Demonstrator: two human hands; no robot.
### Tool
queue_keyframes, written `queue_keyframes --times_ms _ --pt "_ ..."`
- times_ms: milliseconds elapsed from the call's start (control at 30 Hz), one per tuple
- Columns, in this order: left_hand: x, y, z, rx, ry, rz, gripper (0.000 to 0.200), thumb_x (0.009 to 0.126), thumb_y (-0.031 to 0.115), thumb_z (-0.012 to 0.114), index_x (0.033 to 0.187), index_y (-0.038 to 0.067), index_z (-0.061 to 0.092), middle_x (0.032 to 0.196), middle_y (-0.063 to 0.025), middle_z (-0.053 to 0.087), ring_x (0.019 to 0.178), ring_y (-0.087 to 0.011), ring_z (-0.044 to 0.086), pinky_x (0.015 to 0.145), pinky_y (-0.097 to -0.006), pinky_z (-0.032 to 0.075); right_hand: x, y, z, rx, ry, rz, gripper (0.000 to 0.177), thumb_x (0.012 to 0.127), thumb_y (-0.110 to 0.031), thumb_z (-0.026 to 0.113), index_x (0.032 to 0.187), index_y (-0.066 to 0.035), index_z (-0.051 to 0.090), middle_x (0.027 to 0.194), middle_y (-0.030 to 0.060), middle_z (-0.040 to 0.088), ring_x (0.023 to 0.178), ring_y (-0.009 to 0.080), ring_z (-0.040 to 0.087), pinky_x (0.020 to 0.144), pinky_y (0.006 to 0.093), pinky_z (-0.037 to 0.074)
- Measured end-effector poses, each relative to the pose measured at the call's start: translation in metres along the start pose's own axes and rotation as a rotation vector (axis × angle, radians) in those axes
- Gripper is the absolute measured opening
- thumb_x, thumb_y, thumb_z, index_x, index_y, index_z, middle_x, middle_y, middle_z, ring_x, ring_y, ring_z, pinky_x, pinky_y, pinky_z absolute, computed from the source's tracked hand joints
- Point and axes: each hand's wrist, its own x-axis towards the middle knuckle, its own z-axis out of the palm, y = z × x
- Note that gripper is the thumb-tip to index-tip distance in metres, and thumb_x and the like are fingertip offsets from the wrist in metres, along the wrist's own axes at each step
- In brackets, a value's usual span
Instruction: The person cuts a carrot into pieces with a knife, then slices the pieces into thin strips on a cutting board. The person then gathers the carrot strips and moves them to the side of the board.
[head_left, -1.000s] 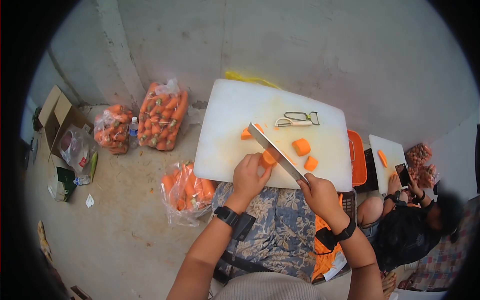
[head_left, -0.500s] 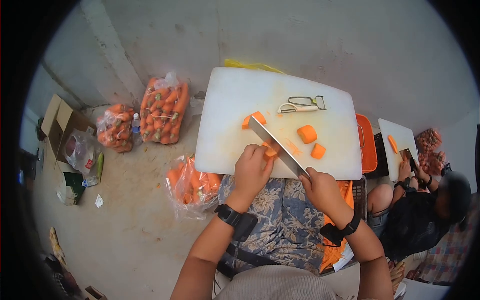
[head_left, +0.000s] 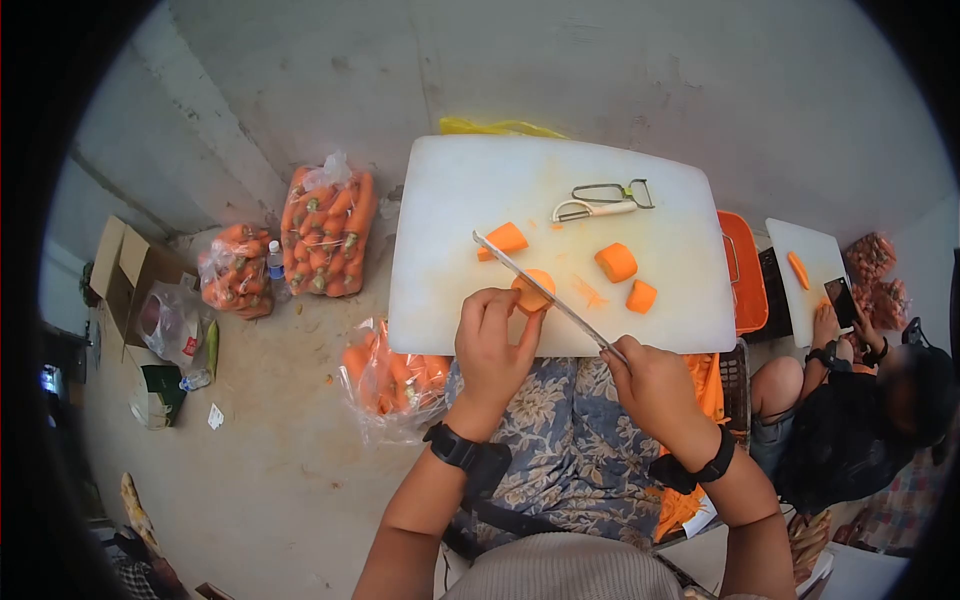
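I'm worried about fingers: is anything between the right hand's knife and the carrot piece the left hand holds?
Nothing visible is: the knife in the right hand crosses the carrot piece in this view, and the left hand holds the piece's near side.

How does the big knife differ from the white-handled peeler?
The knife is gripped in the right hand; the white-handled peeler lies on the cutting board. The knife looks clearly longer than the peeler. The knife's handle is mostly hidden, while the peeler's shows. Both are cutting tools.
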Motion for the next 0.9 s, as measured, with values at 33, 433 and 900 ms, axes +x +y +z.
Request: queue_keyframes --times_ms 33,433,900 --pt "-0.005 -0.007 0.005 0.004 -0.009 -0.006 0.038 0.076 0.006 0.081 0.107 -0.003 0.061 0.104 -0.0134 0.059 0.087 -0.0235 0.064 0.075 -0.0314 0.057 0.005 0.004 0.003 0.006 -0.008 0.005 0.022 0.096 -0.022 0.059 0.084 -0.003 0.057 0.064 0.0184 0.063 0.061 0.0384 0.064 0.057 0.0485 0.051" --pt "-0.018 -0.014 0.020 0.021 -0.121 -0.160 0.056 0.075 0.012 0.082 0.121 -0.003 0.055 0.104 -0.0149 0.060 0.092 -0.0270 0.065 0.076 -0.0341 0.056 0.014 0.003 0.010 -0.106 -0.161 0.050 0.024 0.097 -0.024 0.056 0.089 -0.002 0.056 0.066 0.0187 0.064 0.064 0.0390 0.065 0.060 0.0496 0.052" --pt "-0.030 -0.018 0.029 -0.030 0.031 -0.198 0.046 0.071 0.013 0.075 0.110 0.000 0.055 0.102 -0.0144 0.061 0.093 -0.0327 0.060 0.082 -0.0422 0.049 -0.004 0.039 0.022 0.215 0.047 0.008 0.030 0.097 -0.030 0.059 0.087 -0.002 0.061 0.067 0.0202 0.062 0.064 0.0401 0.063 0.058 0.0495 0.048"
